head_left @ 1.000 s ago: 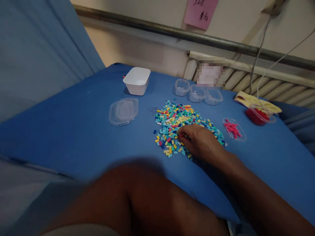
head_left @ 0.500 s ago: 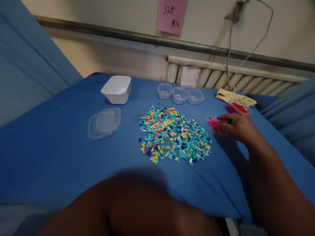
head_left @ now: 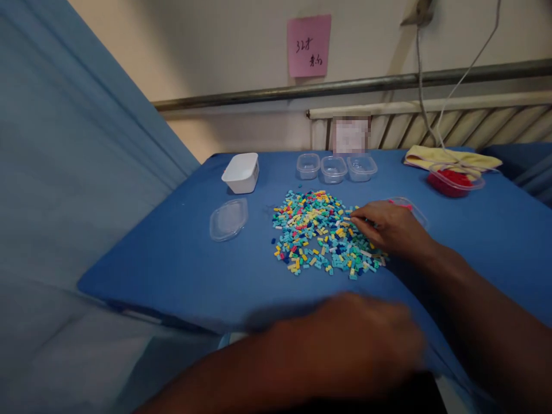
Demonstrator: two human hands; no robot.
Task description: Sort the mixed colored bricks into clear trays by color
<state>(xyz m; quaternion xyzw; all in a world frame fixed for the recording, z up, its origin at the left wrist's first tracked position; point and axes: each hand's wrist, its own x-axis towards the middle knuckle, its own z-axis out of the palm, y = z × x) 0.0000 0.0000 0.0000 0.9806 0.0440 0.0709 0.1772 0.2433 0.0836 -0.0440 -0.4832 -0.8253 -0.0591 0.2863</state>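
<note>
Fingers (head_left: 360, 218) of right hand (head_left: 390, 230) touching brick pile (head_left: 321, 233), right edge

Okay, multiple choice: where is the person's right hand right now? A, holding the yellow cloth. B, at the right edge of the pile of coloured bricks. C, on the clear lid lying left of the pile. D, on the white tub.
B: the right hand lies at the right edge of the pile of coloured bricks, its fingers reaching in among them.

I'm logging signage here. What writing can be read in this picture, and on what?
Pink note on the wall: "32" and handwritten characters, too unclear to read.
Card behind the small tubs: blurred out, unreadable.
No other writing shows.
</note>
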